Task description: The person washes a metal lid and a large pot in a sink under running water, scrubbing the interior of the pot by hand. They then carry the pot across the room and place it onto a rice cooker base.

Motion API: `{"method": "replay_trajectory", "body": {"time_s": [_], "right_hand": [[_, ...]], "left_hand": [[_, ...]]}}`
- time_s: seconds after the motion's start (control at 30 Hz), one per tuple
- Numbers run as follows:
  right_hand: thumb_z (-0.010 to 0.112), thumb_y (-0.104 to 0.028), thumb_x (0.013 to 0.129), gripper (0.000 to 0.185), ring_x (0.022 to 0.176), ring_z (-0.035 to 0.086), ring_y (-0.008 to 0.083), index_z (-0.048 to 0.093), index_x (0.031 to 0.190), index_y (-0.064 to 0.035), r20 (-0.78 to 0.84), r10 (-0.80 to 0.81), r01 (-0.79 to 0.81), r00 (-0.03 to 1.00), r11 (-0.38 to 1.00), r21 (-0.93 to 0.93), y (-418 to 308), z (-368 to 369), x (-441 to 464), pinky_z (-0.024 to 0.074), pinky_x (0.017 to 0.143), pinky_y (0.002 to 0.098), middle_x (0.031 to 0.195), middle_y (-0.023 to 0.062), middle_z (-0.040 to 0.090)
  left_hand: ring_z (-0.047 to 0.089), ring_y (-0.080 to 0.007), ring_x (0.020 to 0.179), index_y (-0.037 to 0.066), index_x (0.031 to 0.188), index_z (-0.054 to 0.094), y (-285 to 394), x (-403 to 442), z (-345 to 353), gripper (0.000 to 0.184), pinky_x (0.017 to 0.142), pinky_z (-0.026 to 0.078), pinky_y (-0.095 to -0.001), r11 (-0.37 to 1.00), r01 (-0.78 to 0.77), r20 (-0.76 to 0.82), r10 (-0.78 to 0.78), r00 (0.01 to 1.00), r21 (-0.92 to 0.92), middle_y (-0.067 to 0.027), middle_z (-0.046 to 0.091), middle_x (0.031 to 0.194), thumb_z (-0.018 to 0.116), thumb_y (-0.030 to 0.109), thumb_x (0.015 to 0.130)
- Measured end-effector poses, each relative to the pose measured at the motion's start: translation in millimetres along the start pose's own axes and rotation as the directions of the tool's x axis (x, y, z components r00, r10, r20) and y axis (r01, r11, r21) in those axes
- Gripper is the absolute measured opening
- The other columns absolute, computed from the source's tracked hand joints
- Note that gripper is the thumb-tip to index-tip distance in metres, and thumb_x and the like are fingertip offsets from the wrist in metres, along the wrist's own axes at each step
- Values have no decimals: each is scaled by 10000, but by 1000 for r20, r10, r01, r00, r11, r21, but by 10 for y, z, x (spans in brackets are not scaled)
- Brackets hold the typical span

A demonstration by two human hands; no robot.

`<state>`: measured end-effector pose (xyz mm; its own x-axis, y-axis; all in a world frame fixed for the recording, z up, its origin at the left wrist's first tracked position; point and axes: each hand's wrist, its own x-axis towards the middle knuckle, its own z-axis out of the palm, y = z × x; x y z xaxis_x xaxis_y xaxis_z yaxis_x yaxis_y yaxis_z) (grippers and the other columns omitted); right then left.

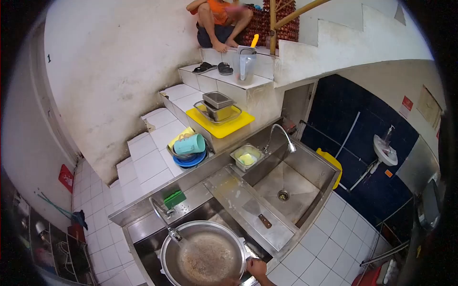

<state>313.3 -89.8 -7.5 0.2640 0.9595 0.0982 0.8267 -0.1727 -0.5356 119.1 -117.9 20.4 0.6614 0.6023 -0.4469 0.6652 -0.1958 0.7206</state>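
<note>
A large metal pot [206, 252] sits in the left sink basin, with a shallow layer of cloudy water and brownish residue inside. Above it arches a faucet [174, 234], its spray head pointing into the pot. My right hand [256, 268] is at the pot's right side, its fingers closed round the rim or handle there. A blurred skin-coloured shape at the pot's near edge, cut by the bottom of the view, appears to be my left hand [229, 282]; its fingers cannot be made out. Behind the pot lies a green scrubbing pad [175, 199] on the sink ledge.
A scraper [265, 220] lies on the metal drainboard [238, 206], left of the right basin [286, 190]. Tiled steps behind hold a blue mug [190, 144], yellow board [238, 126], metal trays [218, 99] and clear pitcher [244, 69]. A person [219, 19] sits higher up.
</note>
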Motion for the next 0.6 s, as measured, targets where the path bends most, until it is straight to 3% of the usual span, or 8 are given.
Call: {"method": "replay_trajectory", "body": {"time_s": [0.1,0.2,0.3,0.4,0.47,0.5,0.57,0.6], "right_hand": [[548,-306,759,309,554,619,349,645,639,-38,47,3,-4,999,1000,11,-39,-56,-18,500,544,469,632,175,625],[527,-308,782,329,571,627,349,656,651,-35,106,32,-34,994,999,18,-227,-274,37,507,560,466,639,182,629],[514,-309,800,341,563,626,356,664,659,-37,46,27,-26,999,999,-18,-105,-91,-100,512,576,466,625,182,627],[510,-329,788,336,564,626,351,663,665,-56,58,-7,8,998,1000,-24,30,-7,-29,507,557,458,642,173,633],[520,-353,748,294,577,630,335,656,659,-108,58,15,-12,998,998,-65,151,195,-39,497,543,455,651,140,640],[499,-356,824,365,588,611,372,680,734,-51,-128,-15,25,992,997,79,-50,51,-89,488,586,484,670,195,630],[538,-360,709,251,594,638,322,648,650,-142,272,52,-52,961,999,-8,-26,-112,-8,496,561,454,650,120,641],[556,-349,681,204,610,643,315,642,650,-167,325,78,-92,943,995,27,-71,-208,26,497,572,454,655,111,642]], "left_hand": [[547,-330,1049,57,1154,569,-238,-752,-315,324,915,429,-425,992,-81,23,79,997,102,-216,585,1115,454,237,910],[536,-336,1075,29,1183,530,-958,-1067,-479,357,933,425,-429,977,205,-111,-198,974,52,-222,563,1148,421,249,925],[524,-342,1101,1,1212,491,-1571,-991,-487,391,950,422,-434,875,400,-276,-469,839,-272,-229,541,1181,388,262,940],[513,-348,1126,-27,1241,452,-1843,-559,-550,427,968,418,-438,576,184,-307,-647,697,-797,-236,519,1215,354,275,956],[505,-352,1144,-46,1260,426,-1856,-294,-669,452,980,415,-441,250,-73,-226,-667,710,-965,-241,505,1237,332,284,966],[502,-354,1152,-55,1270,414,-1840,-190,-722,465,985,414,-443,93,-170,-190,-634,750,-981,-243,497,1248,321,288,971],[479,-368,1177,-71,1283,391,-1620,-129,-872,485,1003,401,-447,-57,-250,-182,-535,825,-967,-246,473,1276,308,296,976],[461,-379,1194,-77,1285,382,-1414,-120,-1004,493,1015,390,-451,-92,-268,-193,-480,856,-959,-246,457,1294,305,300,976]]}}
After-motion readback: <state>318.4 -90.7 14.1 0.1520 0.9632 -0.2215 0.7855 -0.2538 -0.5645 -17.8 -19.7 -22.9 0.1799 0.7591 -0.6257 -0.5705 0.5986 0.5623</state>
